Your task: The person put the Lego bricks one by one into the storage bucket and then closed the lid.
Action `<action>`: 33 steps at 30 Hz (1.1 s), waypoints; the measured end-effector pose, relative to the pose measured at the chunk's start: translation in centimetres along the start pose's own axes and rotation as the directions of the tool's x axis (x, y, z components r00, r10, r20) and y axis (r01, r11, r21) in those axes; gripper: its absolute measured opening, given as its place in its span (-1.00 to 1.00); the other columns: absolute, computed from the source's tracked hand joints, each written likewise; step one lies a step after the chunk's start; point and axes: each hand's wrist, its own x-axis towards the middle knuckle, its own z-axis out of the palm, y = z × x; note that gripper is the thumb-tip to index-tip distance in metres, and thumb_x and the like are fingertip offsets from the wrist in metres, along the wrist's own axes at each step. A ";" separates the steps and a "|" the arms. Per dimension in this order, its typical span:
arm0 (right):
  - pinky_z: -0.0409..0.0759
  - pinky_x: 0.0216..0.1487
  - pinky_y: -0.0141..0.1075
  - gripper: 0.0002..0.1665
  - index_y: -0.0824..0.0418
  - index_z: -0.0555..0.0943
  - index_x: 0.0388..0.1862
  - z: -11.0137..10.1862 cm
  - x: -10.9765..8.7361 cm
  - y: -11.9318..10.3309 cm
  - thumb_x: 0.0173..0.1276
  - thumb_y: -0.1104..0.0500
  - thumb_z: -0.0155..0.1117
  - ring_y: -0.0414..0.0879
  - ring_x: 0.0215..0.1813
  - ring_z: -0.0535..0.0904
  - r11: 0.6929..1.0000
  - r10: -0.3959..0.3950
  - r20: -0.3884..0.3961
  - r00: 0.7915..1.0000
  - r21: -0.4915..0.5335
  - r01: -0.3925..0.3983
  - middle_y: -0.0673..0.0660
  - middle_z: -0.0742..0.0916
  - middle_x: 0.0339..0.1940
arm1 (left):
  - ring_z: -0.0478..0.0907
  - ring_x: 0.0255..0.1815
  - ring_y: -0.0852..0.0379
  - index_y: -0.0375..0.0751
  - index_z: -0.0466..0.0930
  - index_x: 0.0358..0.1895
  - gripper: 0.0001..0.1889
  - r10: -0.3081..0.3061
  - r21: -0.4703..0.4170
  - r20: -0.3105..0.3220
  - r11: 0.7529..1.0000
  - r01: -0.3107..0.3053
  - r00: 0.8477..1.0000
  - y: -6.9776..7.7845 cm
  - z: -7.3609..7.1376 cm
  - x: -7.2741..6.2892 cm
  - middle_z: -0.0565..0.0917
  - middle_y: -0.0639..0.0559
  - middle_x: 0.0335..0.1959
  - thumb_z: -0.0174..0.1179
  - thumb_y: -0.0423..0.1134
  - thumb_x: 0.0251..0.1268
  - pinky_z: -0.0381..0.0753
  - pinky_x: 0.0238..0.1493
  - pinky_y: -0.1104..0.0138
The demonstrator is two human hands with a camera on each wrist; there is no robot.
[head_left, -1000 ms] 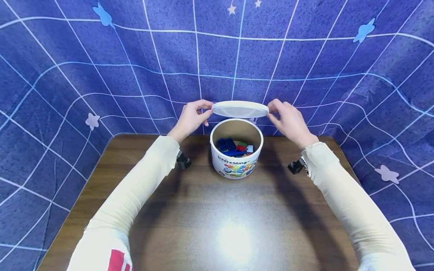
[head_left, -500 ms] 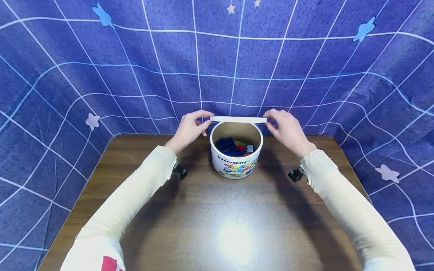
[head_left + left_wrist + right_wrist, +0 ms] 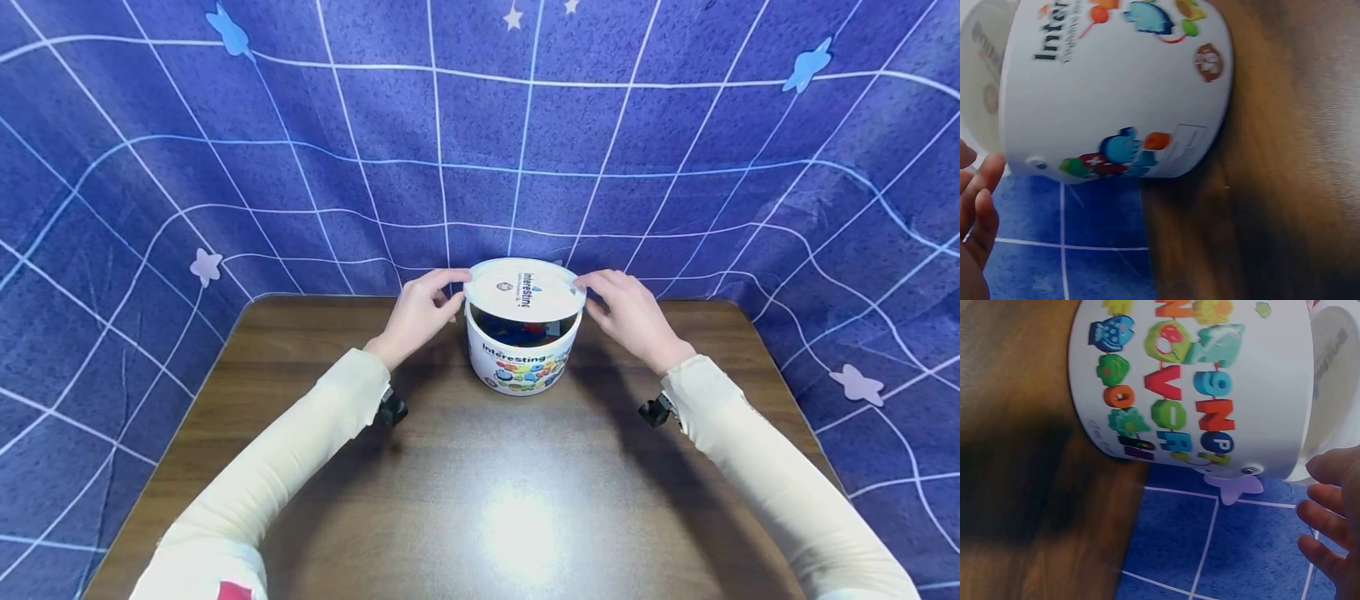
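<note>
A white round lid (image 3: 491, 298) printed with "Interesting" tilts over the mouth of a white bucket (image 3: 521, 377), its near edge raised. Through the gap at the front, dark blue and red plastic building blocks (image 3: 517, 331) show inside. At the lid's left edge my left hand (image 3: 416, 314) pinches the rim between thumb and fingers. On the opposite edge my right hand (image 3: 632, 318) grips it the same way. Both wrist views show the bucket's printed side close up, with the lid (image 3: 984, 87) standing off its rim; part of each hand is cut off there.
The bucket stands near the back edge of a brown wooden table (image 3: 420, 500). A blue curtain (image 3: 480, 133) with white grid lines and stars hangs right behind it. A wrist camera (image 3: 393, 408) sits on the left wrist, another (image 3: 655, 412) on the right.
Both hands have lowered the lid from above and behind the bucket onto its mouth. The lid has tipped so its printed top now faces the head camera. The bucket stays put.
</note>
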 end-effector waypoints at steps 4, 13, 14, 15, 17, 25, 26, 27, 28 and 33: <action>0.62 0.11 0.13 -0.65 0.26 0.69 0.04 0.3 -0.5 -0.1 0.28 0.43 0.44 0.21 0.09 0.69 1.000 -0.017 0.005 1.000 0.001 0.017 0.19 0.79 0.05 | 0.64 -0.49 0.20 -0.18 0.73 0.17 -0.70 0.038 0.075 -0.026 0.997 -0.036 0.999 -0.2 0.6 -0.9 0.70 -0.04 0.25 0.29 -0.39 0.43 0.66 -0.43 0.37; 0.63 0.15 0.12 -0.62 0.27 0.69 0.06 0.8 -1.1 -0.3 0.26 0.45 0.44 0.22 0.13 0.69 0.999 -0.041 0.004 0.999 0.011 0.041 0.23 0.77 0.08 | 0.66 -0.35 0.14 -0.16 0.72 0.18 -0.71 0.082 0.193 -0.080 0.979 -0.065 0.993 -0.3 1.6 -2.5 0.68 -0.01 0.29 0.25 -0.38 0.47 0.67 -0.31 0.25; 0.64 0.15 0.12 -0.62 0.27 0.69 0.06 0.8 -1.1 -0.3 0.27 0.45 0.44 0.22 0.12 0.69 0.999 -0.042 0.005 0.999 0.012 0.042 0.24 0.77 0.09 | 0.68 -0.34 0.14 -0.17 0.71 0.18 -0.71 0.082 0.199 -0.082 0.978 -0.065 0.993 -0.4 1.7 -2.6 0.68 -0.01 0.29 0.24 -0.38 0.48 0.69 -0.31 0.25; 0.64 0.14 0.13 -0.62 0.27 0.69 0.06 0.9 -1.2 -0.3 0.27 0.45 0.44 0.23 0.12 0.69 0.999 -0.042 0.004 0.999 0.013 0.042 0.24 0.76 0.09 | 0.69 -0.32 0.13 -0.17 0.71 0.18 -0.71 0.084 0.206 -0.083 0.976 -0.065 0.993 -0.4 1.8 -2.7 0.67 0.00 0.30 0.24 -0.38 0.48 0.70 -0.30 0.24; 0.65 0.12 0.13 -0.62 0.28 0.69 0.06 1.0 -1.4 -0.3 0.26 0.45 0.44 0.23 0.11 0.69 0.999 -0.039 0.000 0.999 0.014 0.039 0.24 0.76 0.09 | 0.71 -0.29 0.11 -0.17 0.71 0.18 -0.72 0.083 0.218 -0.081 0.974 -0.063 0.993 -0.4 1.9 -2.9 0.67 -0.01 0.30 0.24 -0.38 0.49 0.72 -0.28 0.21; 0.66 0.10 0.12 -0.63 0.29 0.67 0.09 1.1 -1.9 0.0 0.31 0.44 0.40 0.22 0.09 0.70 1.000 -0.002 -0.003 1.000 0.027 0.003 0.24 0.75 0.06 | 0.67 -0.28 0.09 -0.17 0.67 0.23 -0.66 0.080 0.210 -0.069 0.976 -0.064 0.994 -0.6 2.2 -3.1 0.67 -0.02 0.28 0.15 -0.41 0.48 0.67 -0.31 0.16; 0.65 0.12 0.11 -0.65 0.28 0.67 0.10 1.1 -1.9 0.0 0.35 0.42 0.37 0.21 0.10 0.69 0.999 0.010 -0.001 1.000 0.031 -0.010 0.24 0.75 0.07 | 0.66 -0.29 0.10 -0.17 0.67 0.24 -0.65 0.075 0.194 -0.072 0.979 -0.060 0.995 -0.6 2.2 -3.1 0.67 -0.03 0.27 0.14 -0.39 0.48 0.67 -0.31 0.18; 0.64 0.14 0.11 -0.67 0.28 0.67 0.12 1.0 -1.9 -0.1 0.39 0.39 0.34 0.20 0.12 0.68 0.999 0.024 0.002 1.000 0.039 -0.024 0.23 0.75 0.08 | 0.64 -0.30 0.11 -0.18 0.66 0.26 -0.65 0.068 0.174 -0.075 0.983 -0.054 0.995 -0.7 2.2 -3.0 0.67 -0.03 0.27 0.14 -0.37 0.48 0.65 -0.31 0.19; 0.62 0.18 0.10 -0.68 0.28 0.66 0.14 0.9 -1.9 -0.1 0.44 0.36 0.31 0.18 0.15 0.67 0.998 0.041 0.006 0.999 0.050 -0.041 0.24 0.74 0.10 | 0.62 -0.32 0.12 -0.19 0.65 0.28 -0.64 0.056 0.151 -0.073 0.987 -0.045 0.996 -0.7 2.1 -2.9 0.66 -0.04 0.28 0.15 -0.33 0.50 0.64 -0.32 0.22; 0.45 0.42 0.13 -0.49 0.27 0.59 0.35 0.8 -1.7 -0.3 0.55 0.05 0.26 0.18 0.40 0.52 0.986 0.132 0.081 0.988 0.091 -0.139 0.25 0.63 0.36 | 0.57 -0.42 0.19 -0.16 0.56 0.42 -0.50 -0.042 0.067 -0.005 0.997 0.042 0.999 -0.8 1.9 -2.2 0.56 -0.01 0.43 0.25 -0.11 0.50 0.58 -0.33 0.33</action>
